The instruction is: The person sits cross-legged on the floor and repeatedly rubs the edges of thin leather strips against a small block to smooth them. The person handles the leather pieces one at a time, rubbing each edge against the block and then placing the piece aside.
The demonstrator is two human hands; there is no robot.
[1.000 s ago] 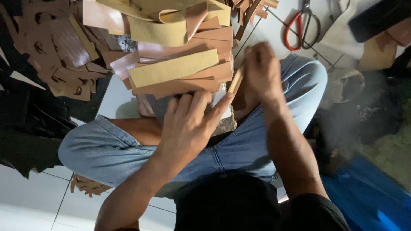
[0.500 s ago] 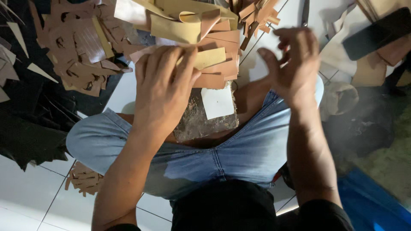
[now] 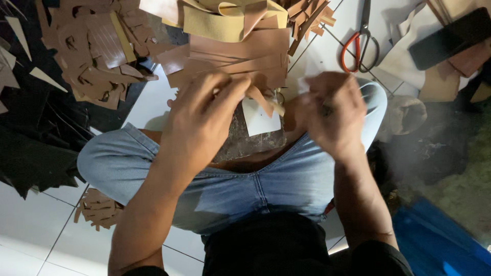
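Head view | left hand (image 3: 202, 125) pinching the brown leather strip (image 3: 261, 99), which is running down-right toward the right hand (image 3: 332, 112), lying between both above the stone block (image 3: 240, 143) | right hand clenching, contents unclear | since earlier: hands are sitting lower, white card (image 3: 261, 120) showing; scissors (image 3: 360, 43) lying apart.

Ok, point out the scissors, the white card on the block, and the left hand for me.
scissors (image 3: 350, 51), head view, on the red handle loop.
white card (image 3: 260, 121), head view, on its bare middle.
left hand (image 3: 202, 125), head view, on the back of the hand.
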